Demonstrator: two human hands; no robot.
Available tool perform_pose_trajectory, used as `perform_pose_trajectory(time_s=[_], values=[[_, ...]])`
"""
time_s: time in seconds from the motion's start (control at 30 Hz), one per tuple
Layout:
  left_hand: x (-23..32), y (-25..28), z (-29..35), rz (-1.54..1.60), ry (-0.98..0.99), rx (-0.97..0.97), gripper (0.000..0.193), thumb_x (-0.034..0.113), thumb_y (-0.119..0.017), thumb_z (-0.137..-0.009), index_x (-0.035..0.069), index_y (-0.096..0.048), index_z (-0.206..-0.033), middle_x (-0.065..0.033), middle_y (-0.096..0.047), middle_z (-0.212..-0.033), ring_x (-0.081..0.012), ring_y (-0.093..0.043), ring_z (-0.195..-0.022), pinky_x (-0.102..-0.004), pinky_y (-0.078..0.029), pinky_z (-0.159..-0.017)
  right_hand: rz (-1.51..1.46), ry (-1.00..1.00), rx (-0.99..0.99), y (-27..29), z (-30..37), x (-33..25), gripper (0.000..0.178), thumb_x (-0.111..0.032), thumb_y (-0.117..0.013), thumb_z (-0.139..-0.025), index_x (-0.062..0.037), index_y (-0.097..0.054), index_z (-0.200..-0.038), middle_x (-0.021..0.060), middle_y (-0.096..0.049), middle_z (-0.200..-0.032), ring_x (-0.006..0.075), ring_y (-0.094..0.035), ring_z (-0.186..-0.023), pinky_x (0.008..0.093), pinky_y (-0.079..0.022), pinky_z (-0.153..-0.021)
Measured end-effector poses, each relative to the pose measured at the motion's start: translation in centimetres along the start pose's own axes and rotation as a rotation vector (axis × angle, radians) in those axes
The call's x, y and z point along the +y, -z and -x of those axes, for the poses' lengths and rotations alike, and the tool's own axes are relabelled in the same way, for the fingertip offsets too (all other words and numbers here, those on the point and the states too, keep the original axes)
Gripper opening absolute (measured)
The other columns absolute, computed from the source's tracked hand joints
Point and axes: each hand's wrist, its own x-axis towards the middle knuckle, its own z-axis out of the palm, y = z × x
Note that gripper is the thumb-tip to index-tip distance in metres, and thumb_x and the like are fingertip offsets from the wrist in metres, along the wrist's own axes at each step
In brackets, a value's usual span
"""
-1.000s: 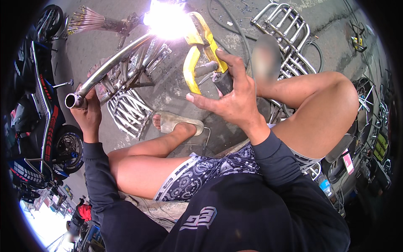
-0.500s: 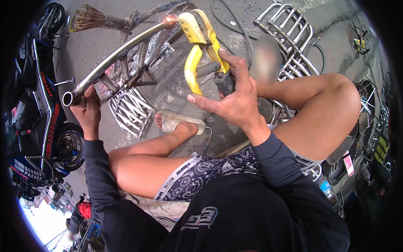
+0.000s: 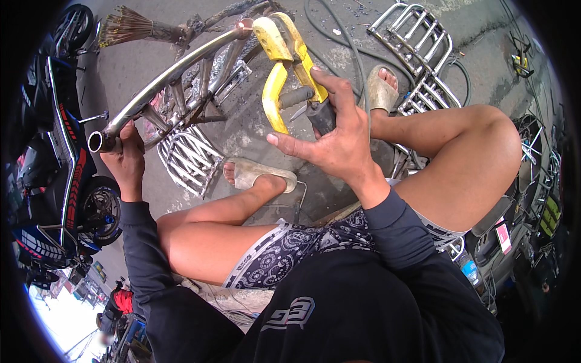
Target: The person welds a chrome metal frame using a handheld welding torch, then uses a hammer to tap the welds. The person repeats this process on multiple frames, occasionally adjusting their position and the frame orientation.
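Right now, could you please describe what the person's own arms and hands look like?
Both arms wear long, dark navy sleeves reaching the wrists: the left sleeve is creased along the forearm, and the right sleeve ends in a snug cuff. The left hand and right hand are bare, with no gloves, rings or watch visible.

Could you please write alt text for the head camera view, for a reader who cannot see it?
A seated person's right hand holds a yellow-handled welding holder against the far end of a curved metal tube, while the left hand grips the tube's open near end. Metal racks lie on the concrete around their sandalled feet.
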Motion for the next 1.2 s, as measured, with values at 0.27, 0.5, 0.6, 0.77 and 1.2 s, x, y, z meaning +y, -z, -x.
perform_pose_trajectory(time_s=[0.27,0.5,0.6,0.77,1.2], values=[[-0.2,0.0,0.1,-0.023,-0.011,0.012,0.023,0.014,-0.060,-0.104,0.001,-0.064,-0.085,0.0027,-0.052,-0.058,-0.0048,-0.048,-0.049,-0.0233,-0.034,-0.045,0.035,0.014,-0.068,0.2,0.0,0.3,0.098,-0.029,-0.101,-0.067,0.0020,-0.044,-0.141,0.0203,-0.070,-0.118,0.0240,-0.071,-0.108,0.0357,-0.056,-0.095],[-1.0,0.0,0.1,-0.107,-0.097,0.028,0.017,0.012,-0.058,-0.107,-0.002,-0.065,-0.100,0.0034,-0.048,-0.058,-0.0041,-0.041,-0.046,-0.0235,-0.030,-0.044,-0.047,-0.040,-0.024,-0.1,0.1,0.3,0.093,-0.042,-0.098,-0.068,-0.0025,-0.051,-0.138,0.0226,-0.071,-0.121,0.0352,-0.072,-0.114,0.0413,-0.056,-0.099],[-1.1,0.2,0.3,0.037,0.062,0.036,0.019,0.012,-0.062,-0.104,-0.004,-0.072,-0.103,0.0031,-0.058,-0.073,-0.0037,-0.048,-0.058,-0.0229,-0.035,-0.051,0.019,0.000,-0.062,0.1,0.0,0.4,0.097,-0.028,-0.101,-0.067,0.0020,-0.044,-0.140,0.0200,-0.071,-0.118,0.0241,-0.071,-0.108,0.0356,-0.056,-0.096],[-1.3,0.2,0.4,-0.029,-0.010,0.036,0.018,0.013,-0.060,-0.105,-0.004,-0.067,-0.106,0.0033,-0.053,-0.067,-0.0041,-0.046,-0.053,-0.0224,-0.034,-0.048,0.041,0.017,-0.077,0.1,0.0,0.4,0.098,-0.027,-0.101,-0.068,0.0017,-0.043,-0.141,0.0192,-0.070,-0.118,0.0226,-0.071,-0.105,0.0343,-0.057,-0.092],[-0.8,0.0,0.3,-0.008,0.020,0.065,0.019,0.013,-0.063,-0.103,-0.001,-0.075,-0.108,0.0063,-0.055,-0.072,-0.0024,-0.047,-0.061,-0.0210,-0.033,-0.053,-0.328,-0.129,0.129,0.5,-0.8,0.3,0.101,-0.037,-0.096,-0.075,-0.0009,-0.032,-0.144,0.0174,-0.071,-0.113,0.0167,-0.071,-0.094,0.0249,-0.058,-0.072]])
